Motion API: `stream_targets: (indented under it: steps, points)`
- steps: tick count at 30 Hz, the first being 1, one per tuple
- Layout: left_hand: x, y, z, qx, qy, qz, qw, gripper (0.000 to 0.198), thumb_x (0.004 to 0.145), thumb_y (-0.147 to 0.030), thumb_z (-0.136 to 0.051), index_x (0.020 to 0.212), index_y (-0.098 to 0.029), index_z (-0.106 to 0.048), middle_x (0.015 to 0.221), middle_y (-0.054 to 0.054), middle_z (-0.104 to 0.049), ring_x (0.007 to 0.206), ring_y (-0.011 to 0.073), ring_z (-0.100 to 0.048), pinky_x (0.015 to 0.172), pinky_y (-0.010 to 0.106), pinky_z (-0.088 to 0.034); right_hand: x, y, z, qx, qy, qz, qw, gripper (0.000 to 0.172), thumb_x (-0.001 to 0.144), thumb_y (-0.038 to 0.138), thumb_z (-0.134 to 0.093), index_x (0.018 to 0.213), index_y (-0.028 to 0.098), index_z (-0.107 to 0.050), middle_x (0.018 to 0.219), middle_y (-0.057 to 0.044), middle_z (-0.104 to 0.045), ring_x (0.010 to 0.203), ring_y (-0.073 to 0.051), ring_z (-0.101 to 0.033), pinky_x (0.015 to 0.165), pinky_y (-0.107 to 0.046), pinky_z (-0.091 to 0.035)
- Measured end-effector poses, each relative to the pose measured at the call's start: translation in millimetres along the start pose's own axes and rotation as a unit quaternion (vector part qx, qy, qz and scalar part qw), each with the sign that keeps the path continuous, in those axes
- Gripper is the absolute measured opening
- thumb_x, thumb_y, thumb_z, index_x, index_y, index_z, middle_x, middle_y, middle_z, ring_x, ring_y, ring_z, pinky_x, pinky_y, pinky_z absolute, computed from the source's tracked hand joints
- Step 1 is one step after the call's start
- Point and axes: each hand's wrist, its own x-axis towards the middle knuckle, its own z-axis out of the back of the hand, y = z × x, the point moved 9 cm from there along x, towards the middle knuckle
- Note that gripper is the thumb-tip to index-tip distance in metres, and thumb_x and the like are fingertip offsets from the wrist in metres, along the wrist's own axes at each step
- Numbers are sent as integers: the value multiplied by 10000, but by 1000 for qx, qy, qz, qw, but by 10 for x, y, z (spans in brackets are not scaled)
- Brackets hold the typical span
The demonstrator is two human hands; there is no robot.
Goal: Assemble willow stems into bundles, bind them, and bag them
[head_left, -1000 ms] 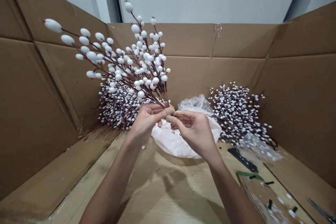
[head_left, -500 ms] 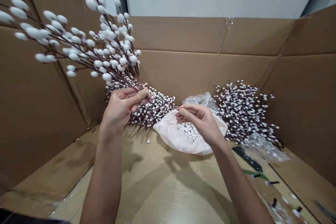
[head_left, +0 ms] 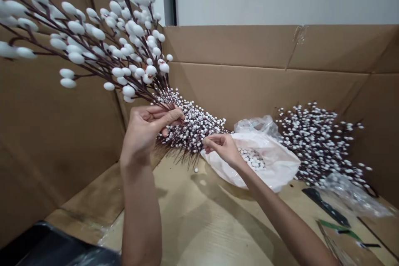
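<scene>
Left hand [head_left: 145,131] pinches a bundle of white-berried stems [head_left: 98,34], fanning toward ten o'clock. At its four o'clock, the right hand [head_left: 223,148], fingertips pressed together, overlaps a white bag [head_left: 280,168].

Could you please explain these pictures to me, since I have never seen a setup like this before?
There is no machine here: you see a person's own two hands, filmed by one camera worn on the head, looking forward and down.

The left hand grips a bunch of white-berried stems near its lower ends. The right hand has its fingertips close together; whether they pinch anything is too small to tell.

On the table, white plastic holds loose white berries. A left heap and a right heap of similar stems lie farther back, before cardboard walls.
</scene>
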Motion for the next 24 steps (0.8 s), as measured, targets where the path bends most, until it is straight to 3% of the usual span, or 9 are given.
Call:
stream_targets:
  steps: [5,9,13,19,24]
  points:
    - [7,18,115,6,-12,3,1000,95,644,-231,-796,675,-161,-741,662,36,-734,578,107,-648,341,134,-324,498,-78,-7,-72,-5,-34,997,187,794,296,-670,832,114,-675,640,-20,-662,549,-103,-625,615,-273,-561]
    - [0,19,166,-4,-18,8,1000,105,635,-236,-800,665,-156,-739,659,43,-732,561,109,-642,339,132,-339,999,-131,307,-188,-57,-68,978,193,899,238,-590,1032,101,-618,835,-37,-664,689,-110,-641,659,-271,-555]
    - [-6,-5,218,-8,-24,16,1000,89,614,-214,-790,623,-150,-728,652,50,-726,569,126,-645,321,137,-327,1354,-332,645,-331,-63,-141,931,248,907,298,-590,1087,127,-606,1073,-68,-630,908,-178,-634,768,-353,-548]
    - [-19,-22,189,-10,-17,28,999,61,629,-195,-787,641,-166,-736,661,31,-733,573,121,-664,328,126,-335,1529,-630,821,-460,-37,-187,867,315,902,307,-596,1174,149,-575,1184,-92,-589,1033,-219,-605,857,-403,-522]
    - [-28,3,110,-5,-8,46,999,74,647,-213,-795,654,-170,-735,681,34,-747,596,142,-691,332,132,-347,1561,-711,785,-483,-11,-156,862,288,904,315,-591,1151,167,-592,1180,-69,-595,1034,-224,-604,852,-391,-523]
